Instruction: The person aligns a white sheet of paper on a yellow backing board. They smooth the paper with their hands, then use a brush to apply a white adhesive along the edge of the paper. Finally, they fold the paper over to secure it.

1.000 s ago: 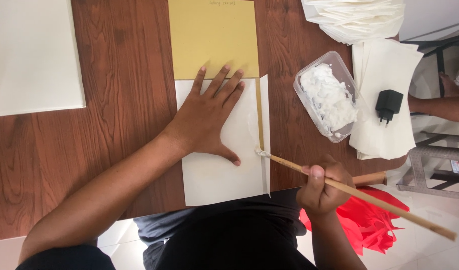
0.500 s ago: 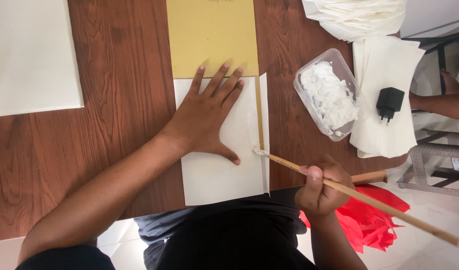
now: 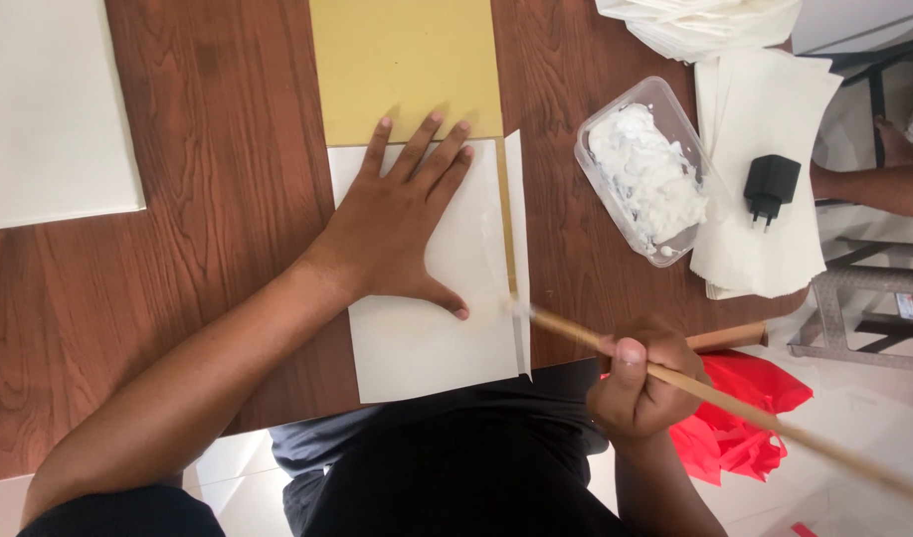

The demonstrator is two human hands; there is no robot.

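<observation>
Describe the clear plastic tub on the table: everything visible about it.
The clear plastic tub is a shallow rectangular container with rounded corners, lidless and upright, lying at an angle on the brown wooden table. A lumpy white paste fills most of it. Its right edge seems to overlap the stack of white sheets. Neither hand touches it.

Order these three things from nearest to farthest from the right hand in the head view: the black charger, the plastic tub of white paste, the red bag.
From the right hand:
1. Red bag, just right of it, below the table edge.
2. Plastic tub of white paste, above it on the table.
3. Black charger, upper right, on white sheets.
</observation>
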